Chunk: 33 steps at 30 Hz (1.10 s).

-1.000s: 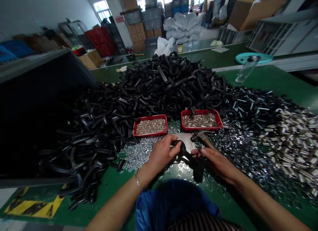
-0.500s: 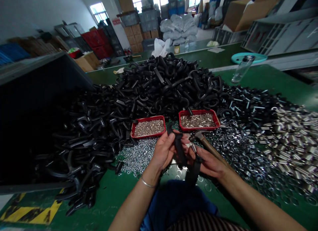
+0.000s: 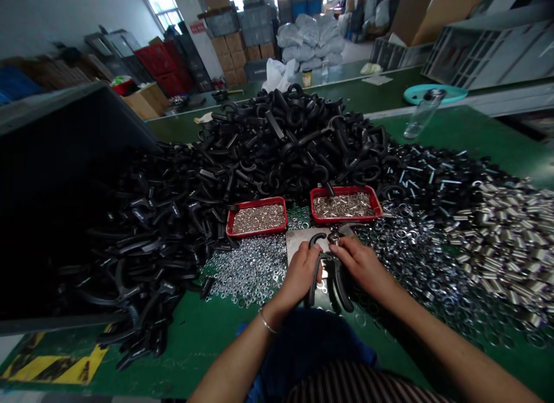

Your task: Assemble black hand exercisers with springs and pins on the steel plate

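At my twelve o'clock rises a big heap of black curved plastic handles [image 3: 281, 143]. Before it sit two red rectangular trays of small metal bits, one at eleven [image 3: 257, 218], one at one [image 3: 345, 204]. Loose silver steel washers [image 3: 415, 247] spread toward three, with what look like short metal sleeves [image 3: 511, 218] beyond. A clear bottle [image 3: 422, 114] stands at two.

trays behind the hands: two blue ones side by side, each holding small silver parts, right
Not quite. The head view shows both are red, not blue: the left tray and the right tray sit side by side beyond the left hand and right hand, which grip a black handled part, and each tray holds small silver parts.
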Each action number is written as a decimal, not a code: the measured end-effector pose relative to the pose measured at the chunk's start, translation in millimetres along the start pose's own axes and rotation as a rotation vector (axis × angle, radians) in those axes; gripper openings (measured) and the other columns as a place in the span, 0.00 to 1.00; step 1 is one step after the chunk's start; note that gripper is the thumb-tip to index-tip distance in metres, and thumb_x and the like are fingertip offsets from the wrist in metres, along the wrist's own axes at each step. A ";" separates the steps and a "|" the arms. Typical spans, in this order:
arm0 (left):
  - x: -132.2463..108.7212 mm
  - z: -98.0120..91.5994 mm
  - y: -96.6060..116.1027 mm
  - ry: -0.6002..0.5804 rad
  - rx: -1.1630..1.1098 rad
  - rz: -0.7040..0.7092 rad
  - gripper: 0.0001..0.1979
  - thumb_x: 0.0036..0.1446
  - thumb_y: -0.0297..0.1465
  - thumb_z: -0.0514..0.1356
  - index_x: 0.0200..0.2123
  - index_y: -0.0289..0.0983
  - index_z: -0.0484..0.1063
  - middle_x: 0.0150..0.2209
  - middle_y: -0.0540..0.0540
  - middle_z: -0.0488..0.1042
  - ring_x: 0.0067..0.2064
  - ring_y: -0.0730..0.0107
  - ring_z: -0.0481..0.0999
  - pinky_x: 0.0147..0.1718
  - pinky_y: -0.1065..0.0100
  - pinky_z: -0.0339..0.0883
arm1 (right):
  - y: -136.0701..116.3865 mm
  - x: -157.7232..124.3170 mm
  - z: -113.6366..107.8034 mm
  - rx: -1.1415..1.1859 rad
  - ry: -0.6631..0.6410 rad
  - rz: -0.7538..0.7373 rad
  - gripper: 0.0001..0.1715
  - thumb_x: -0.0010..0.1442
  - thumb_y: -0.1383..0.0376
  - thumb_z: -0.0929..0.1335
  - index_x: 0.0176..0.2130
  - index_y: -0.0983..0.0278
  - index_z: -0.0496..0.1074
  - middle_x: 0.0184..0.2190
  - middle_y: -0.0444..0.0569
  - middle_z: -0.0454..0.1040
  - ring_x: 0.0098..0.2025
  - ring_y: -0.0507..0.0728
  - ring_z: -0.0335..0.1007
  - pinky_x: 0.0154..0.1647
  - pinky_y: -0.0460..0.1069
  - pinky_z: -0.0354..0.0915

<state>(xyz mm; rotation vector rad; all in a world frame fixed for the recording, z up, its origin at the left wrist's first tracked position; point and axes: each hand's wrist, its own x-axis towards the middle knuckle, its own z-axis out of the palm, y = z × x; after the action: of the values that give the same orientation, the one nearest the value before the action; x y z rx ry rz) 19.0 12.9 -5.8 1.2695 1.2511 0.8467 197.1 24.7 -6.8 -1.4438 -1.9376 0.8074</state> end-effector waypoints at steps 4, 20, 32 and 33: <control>-3.9 0.3 0.7 -0.107 0.080 0.014 0.19 0.67 0.48 0.46 0.38 0.40 0.63 0.14 0.56 0.64 0.18 0.68 0.67 0.21 0.69 0.59 | -8.4 -4.4 -2.9 -0.067 -0.017 -0.010 0.17 0.69 0.52 0.60 0.34 0.59 0.65 0.28 0.47 0.72 0.33 0.59 0.70 0.37 0.51 0.62; -18.0 -4.0 -2.0 -0.080 0.501 0.142 0.26 0.64 0.51 0.50 0.54 0.37 0.59 0.39 0.39 0.78 0.39 0.54 0.80 0.35 0.61 0.69 | -17.9 -12.1 -12.8 0.208 -0.190 0.052 0.19 0.68 0.50 0.60 0.36 0.61 0.68 0.27 0.44 0.69 0.26 0.53 0.64 0.29 0.48 0.62; 9.1 -29.7 2.6 -0.225 0.796 0.146 0.37 0.55 0.57 0.59 0.55 0.34 0.59 0.43 0.34 0.77 0.44 0.47 0.79 0.37 0.58 0.71 | -20.7 19.8 0.1 -0.005 -0.484 0.117 0.24 0.70 0.49 0.56 0.44 0.66 0.66 0.30 0.49 0.73 0.22 0.53 0.67 0.25 0.48 0.64; 15.9 -32.2 -0.1 -0.198 0.823 0.147 0.36 0.56 0.56 0.58 0.55 0.34 0.60 0.43 0.34 0.77 0.44 0.47 0.79 0.37 0.58 0.71 | -20.3 30.6 -0.4 -0.105 -0.437 0.067 0.23 0.70 0.51 0.59 0.45 0.67 0.67 0.33 0.52 0.75 0.27 0.55 0.71 0.30 0.49 0.66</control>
<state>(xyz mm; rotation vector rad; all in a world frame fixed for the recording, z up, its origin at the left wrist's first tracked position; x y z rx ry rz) -9.3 35.0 -4.7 2.0578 1.4039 0.2698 177.6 49.6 11.8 -1.4931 -2.2892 1.1438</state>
